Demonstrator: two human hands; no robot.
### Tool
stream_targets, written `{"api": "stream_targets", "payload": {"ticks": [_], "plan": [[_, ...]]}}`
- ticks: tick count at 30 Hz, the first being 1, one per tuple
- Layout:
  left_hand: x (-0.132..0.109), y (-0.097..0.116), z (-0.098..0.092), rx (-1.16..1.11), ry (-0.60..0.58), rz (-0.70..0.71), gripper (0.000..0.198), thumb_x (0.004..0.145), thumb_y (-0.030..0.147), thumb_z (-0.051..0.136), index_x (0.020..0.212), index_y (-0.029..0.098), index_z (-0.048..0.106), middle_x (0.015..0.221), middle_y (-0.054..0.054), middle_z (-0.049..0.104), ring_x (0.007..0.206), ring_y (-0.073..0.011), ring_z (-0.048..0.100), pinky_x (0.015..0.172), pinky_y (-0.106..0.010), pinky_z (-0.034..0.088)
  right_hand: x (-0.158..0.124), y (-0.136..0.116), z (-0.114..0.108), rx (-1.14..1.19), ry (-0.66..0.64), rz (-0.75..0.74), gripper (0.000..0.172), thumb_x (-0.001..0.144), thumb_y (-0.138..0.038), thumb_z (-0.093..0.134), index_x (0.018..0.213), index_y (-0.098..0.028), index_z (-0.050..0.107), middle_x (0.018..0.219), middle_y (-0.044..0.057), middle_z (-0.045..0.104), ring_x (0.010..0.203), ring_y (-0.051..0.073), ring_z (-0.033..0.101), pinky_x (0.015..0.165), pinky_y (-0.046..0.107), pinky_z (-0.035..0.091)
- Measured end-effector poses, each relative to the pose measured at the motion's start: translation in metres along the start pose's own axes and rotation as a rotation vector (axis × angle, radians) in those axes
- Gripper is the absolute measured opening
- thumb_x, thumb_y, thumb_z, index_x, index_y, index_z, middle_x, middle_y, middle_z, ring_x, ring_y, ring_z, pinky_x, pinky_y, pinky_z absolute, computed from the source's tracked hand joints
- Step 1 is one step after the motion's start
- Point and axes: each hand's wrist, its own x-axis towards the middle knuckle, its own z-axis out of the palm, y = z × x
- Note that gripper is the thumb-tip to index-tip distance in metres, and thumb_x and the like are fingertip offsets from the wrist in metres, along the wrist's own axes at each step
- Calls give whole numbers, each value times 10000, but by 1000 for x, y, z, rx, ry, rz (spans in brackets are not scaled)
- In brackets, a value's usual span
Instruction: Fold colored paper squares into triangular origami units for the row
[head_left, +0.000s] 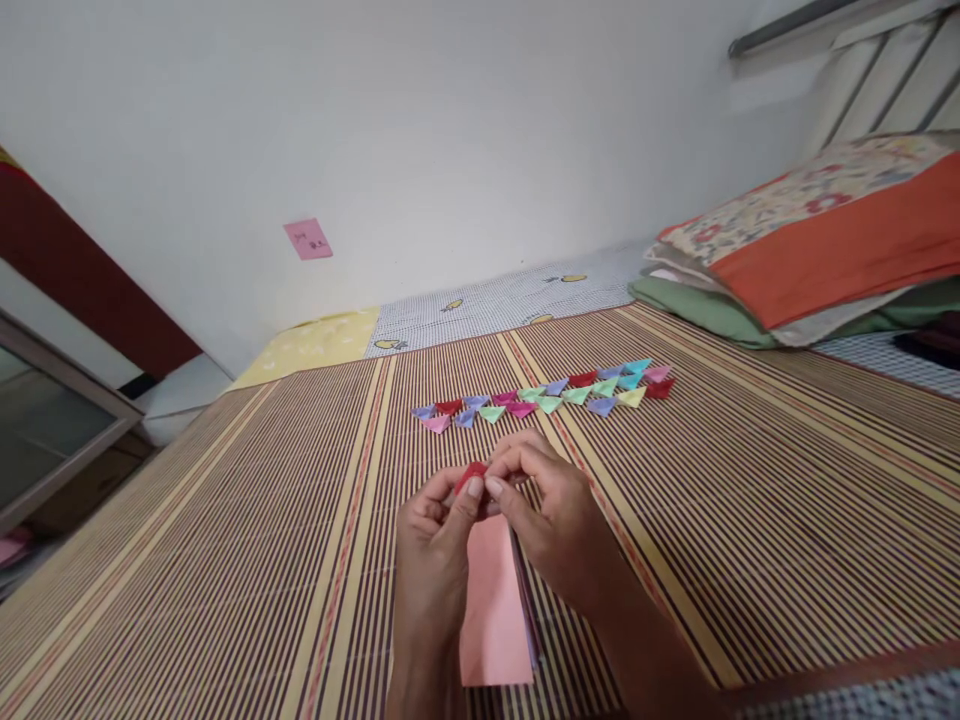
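Note:
Between my two hands is a small piece of folded red paper [470, 474], pinched at the fingertips. My left hand [437, 535] grips it from the left with thumb and fingers closed. From the right, my right hand [551, 515] presses thumb and fingers together at its edge, covering part of it. Below them lies a stack of paper strips [495, 610], pink on top, its far end hidden by the hands. Beyond my hands, several folded paper triangles [551, 403] in red, blue, green, pink and yellow lie in two uneven rows.
A striped bamboo mat [300, 520] covers the surface. Folded bedding with an orange and floral cover [832, 230] is piled at the right. A pink note [308, 239] is on the white wall. A glass-panelled frame [56, 430] stands at the left.

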Motion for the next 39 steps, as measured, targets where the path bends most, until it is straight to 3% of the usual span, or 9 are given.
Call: {"api": "stream_targets", "payload": {"ticks": [4, 9, 15, 26, 32, 39], "plan": [[1, 0, 3, -110, 70, -29, 136, 819, 297, 801, 851, 167, 773, 785, -14, 745, 716, -123, 690, 739, -236, 570, 0, 2, -4, -14, -11, 1, 137, 850, -65, 585, 842, -199, 613, 916, 25, 622, 876, 179, 602, 762, 317, 483], [2, -3, 8, -161, 112, -20, 135, 795, 298, 817, 834, 173, 782, 814, -26, 751, 754, -132, 679, 753, -244, 551, 2, 3, -8, -78, -1, 112, 135, 816, -106, 652, 904, -207, 635, 895, 13, 657, 839, 186, 583, 762, 339, 464], [1, -8, 10, -127, 107, 34, 134, 813, 316, 800, 851, 191, 772, 814, -20, 736, 784, -152, 669, 754, -261, 524, 0, -1, -5, -63, -20, 146, 28, 852, -175, 652, 837, -198, 646, 822, 11, 658, 773, 180, 577, 719, 335, 449], [-5, -9, 18, -76, 129, 89, 129, 865, 320, 753, 871, 192, 736, 855, -13, 733, 848, -163, 673, 802, -274, 505, -1, -5, 1, 75, 64, 153, 139, 849, -144, 607, 721, -199, 608, 703, -22, 566, 686, 154, 519, 647, 304, 420], [0, -14, 16, -145, 64, 33, 169, 829, 340, 790, 893, 185, 769, 838, -34, 763, 785, -157, 682, 784, -279, 518, 0, 6, -10, 218, 13, 236, 154, 865, -177, 633, 715, -200, 608, 682, -26, 573, 670, 151, 535, 630, 297, 436], [1, -5, 10, -190, 20, -10, 147, 815, 314, 804, 844, 174, 768, 772, -34, 761, 718, -139, 671, 755, -268, 533, -2, 9, -15, 319, -30, 252, 140, 890, -178, 620, 752, -200, 622, 717, -5, 638, 698, 159, 586, 670, 312, 484]]}}
